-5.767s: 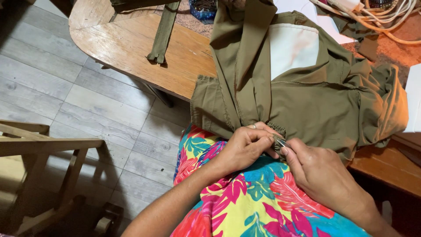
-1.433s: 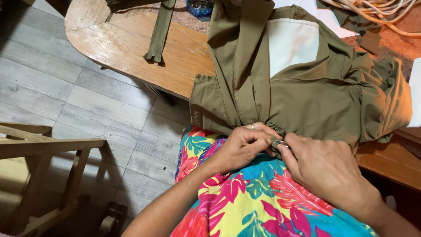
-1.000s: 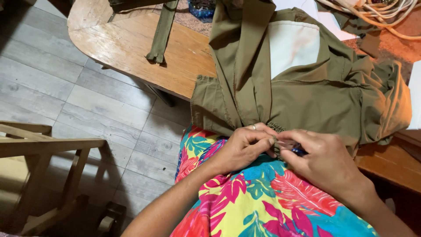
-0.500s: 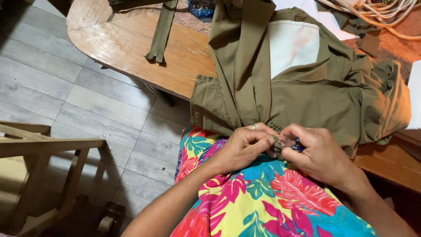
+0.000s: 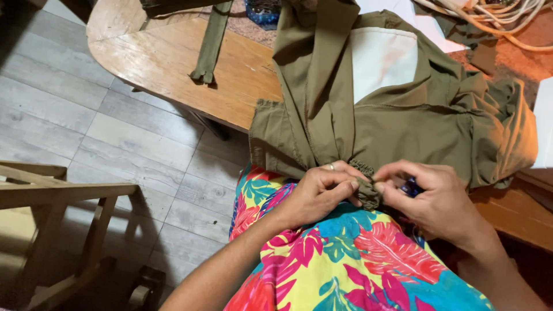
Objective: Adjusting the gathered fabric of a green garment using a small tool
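At the near counter (image 5: 173, 75) edge, over the lap, both hands pinch the olive garment's (image 5: 403, 132) gathered hem: left hand (image 5: 317, 193) clamped, right hand (image 5: 435, 198) now curled closer, fingers narrowed, regripping.

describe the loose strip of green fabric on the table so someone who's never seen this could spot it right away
Start at the rounded wooden table above the grey floor. On its left part, apart from the big olive garment that both hands pinch at its lower edge, lies the olive fabric strip. It is narrow and flat, running down from the top of the picture to a frayed end, unlike the bulky, bunched garment with its pale lining.
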